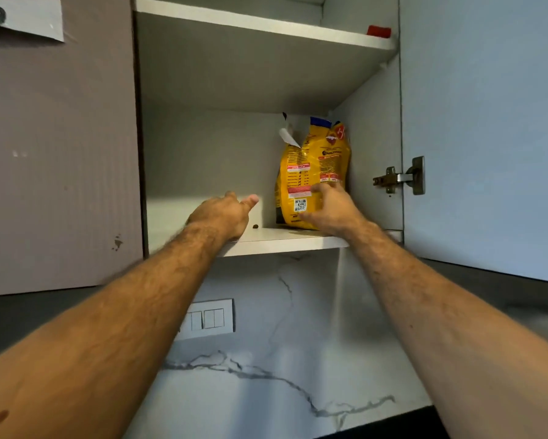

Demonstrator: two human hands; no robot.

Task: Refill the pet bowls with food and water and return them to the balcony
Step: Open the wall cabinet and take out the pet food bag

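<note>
A yellow pet food bag [314, 166] with a torn-open top stands upright at the right of the lower shelf [282, 240] in an open wall cabinet. My right hand [333, 210] rests against the bag's lower front, fingers spread on it. My left hand [225, 213] reaches over the shelf's edge to the left of the bag, fingers loosely extended, holding nothing and apart from the bag. A single kibble piece [255, 226] lies on the shelf between my hands. No bowls are in view.
The cabinet door [488, 137] stands open to the right, its hinge [399, 177] at bag height. A closed door [57, 153] is on the left. A red item [379, 30] sits on the upper shelf. Below are a marble backsplash and a switch plate [209, 318].
</note>
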